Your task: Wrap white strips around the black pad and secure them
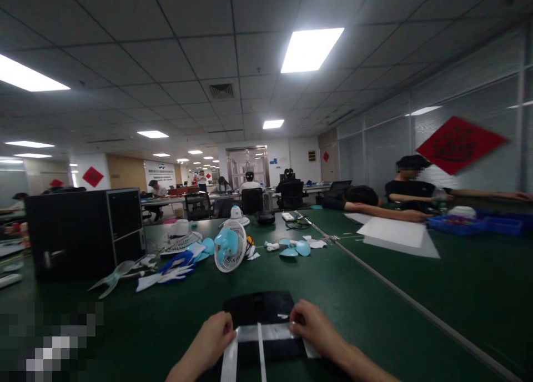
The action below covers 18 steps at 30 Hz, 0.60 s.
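A flat black item (pixel 258 303) lies on the green table in front of me, with white strips (pixel 261 351) running down over its near part. Across it lies a clear, shiny plastic band (pixel 266 332). My left hand (pixel 214 337) pinches the band's left end, fingers closed. At the right end, my right hand (pixel 312 326) has its thumb and fingers closed on the same band. A small white piece shows under the right wrist.
Ahead on the green table (pixel 333 298) are a small fan (pixel 230 246), blue fan blades (pixel 295 249), blue-white gloves (pixel 170 271) and a black computer case (pixel 83 232). White sheets (pixel 395 232) and blue trays (pixel 456 225) lie right, near people leaning on the table.
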### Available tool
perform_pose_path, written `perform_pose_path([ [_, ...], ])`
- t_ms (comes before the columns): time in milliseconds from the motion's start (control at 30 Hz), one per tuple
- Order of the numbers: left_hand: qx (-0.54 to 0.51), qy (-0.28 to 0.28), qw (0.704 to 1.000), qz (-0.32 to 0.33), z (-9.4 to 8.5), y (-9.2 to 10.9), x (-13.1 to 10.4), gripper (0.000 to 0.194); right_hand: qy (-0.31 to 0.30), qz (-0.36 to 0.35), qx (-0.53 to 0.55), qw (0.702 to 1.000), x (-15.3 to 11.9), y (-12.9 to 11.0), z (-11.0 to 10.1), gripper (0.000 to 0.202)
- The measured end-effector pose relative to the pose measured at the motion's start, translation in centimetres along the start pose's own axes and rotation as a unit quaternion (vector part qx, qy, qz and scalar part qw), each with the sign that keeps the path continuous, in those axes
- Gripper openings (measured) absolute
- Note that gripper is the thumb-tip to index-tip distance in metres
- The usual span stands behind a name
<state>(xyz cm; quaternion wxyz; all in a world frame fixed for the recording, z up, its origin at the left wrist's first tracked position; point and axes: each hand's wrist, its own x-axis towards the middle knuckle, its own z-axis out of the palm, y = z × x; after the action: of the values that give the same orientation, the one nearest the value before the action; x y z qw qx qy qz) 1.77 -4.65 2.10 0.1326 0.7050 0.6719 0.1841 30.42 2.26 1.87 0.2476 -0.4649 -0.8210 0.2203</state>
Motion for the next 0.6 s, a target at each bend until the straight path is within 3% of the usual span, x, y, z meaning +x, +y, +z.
perform_pose_path([
  [267,-0.007,-0.015,1.000,-0.009,-0.1,-0.3,-0.2,0.017,0.007,-0.014,-0.005,1.000,0.1,0.0,0.2,0.013],
  [333,-0.012,-0.010,1.000,0.023,-0.3,0.3,-0.5,0.016,0.008,-0.015,-0.006,1.000,0.1,0.0,0.3,0.013],
  [467,-0.020,-0.044,0.989,0.143,-0.7,2.1,-1.1,0.046,0.005,-0.018,-0.009,1.000,0.2,0.1,0.3,0.012],
  [600,0.018,-0.091,0.981,0.168,-0.8,3.1,-1.2,0.052,0.003,-0.020,-0.029,0.999,0.1,-0.1,0.1,0.012],
])
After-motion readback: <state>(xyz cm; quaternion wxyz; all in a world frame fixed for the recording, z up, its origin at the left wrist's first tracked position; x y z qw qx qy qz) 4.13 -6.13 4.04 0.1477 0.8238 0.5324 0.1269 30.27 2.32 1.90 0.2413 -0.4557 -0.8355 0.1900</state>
